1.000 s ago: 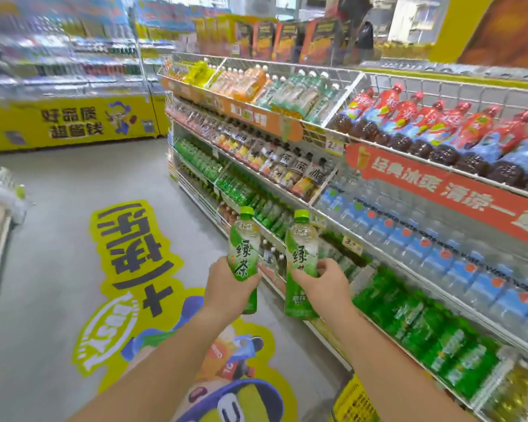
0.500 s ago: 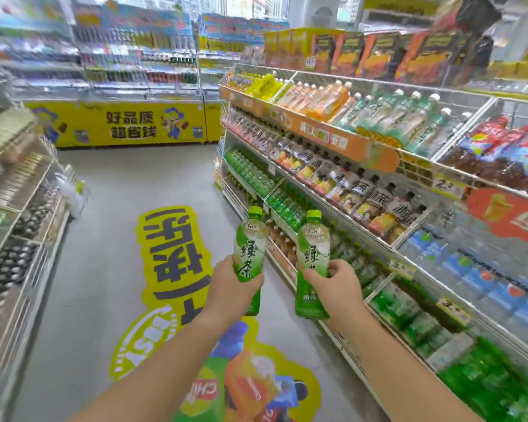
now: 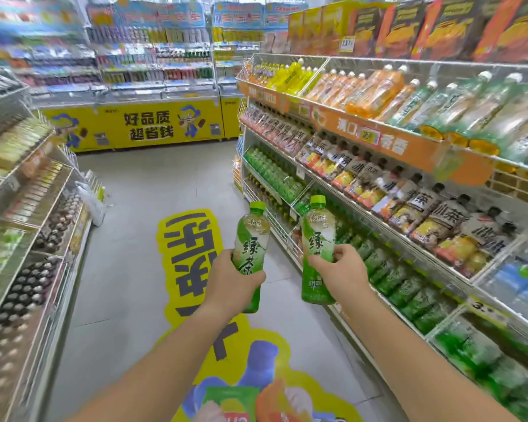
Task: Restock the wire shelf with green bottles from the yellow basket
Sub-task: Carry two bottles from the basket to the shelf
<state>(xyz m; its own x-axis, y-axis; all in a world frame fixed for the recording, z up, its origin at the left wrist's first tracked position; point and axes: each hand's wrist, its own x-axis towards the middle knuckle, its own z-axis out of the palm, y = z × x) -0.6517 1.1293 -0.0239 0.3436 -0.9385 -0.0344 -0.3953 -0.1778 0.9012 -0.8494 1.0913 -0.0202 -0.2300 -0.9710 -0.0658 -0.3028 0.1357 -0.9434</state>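
My left hand (image 3: 230, 284) grips a green tea bottle (image 3: 252, 239) upright by its lower half. A second green bottle (image 3: 317, 236) stands upright in my right hand (image 3: 340, 274), held round its middle. Both bottles have green caps and sit side by side at chest height over the aisle floor. The wire shelf (image 3: 378, 226) runs along the right, with rows of the same green bottles (image 3: 403, 281) lying on a lower tier just right of my right hand. The yellow basket is out of view.
Upper tiers on the right hold tea bottles with dark caps (image 3: 409, 190) and orange and pale drinks (image 3: 378, 92). Another wire rack (image 3: 28, 214) lines the left. A yellow floor sticker (image 3: 189, 257) lies ahead; a yellow freezer counter (image 3: 141, 123) closes the aisle's far end.
The view has swung left down the aisle, so the right shelf has slid rightward. Both hands keep the same hold on their bottles, still side by side.
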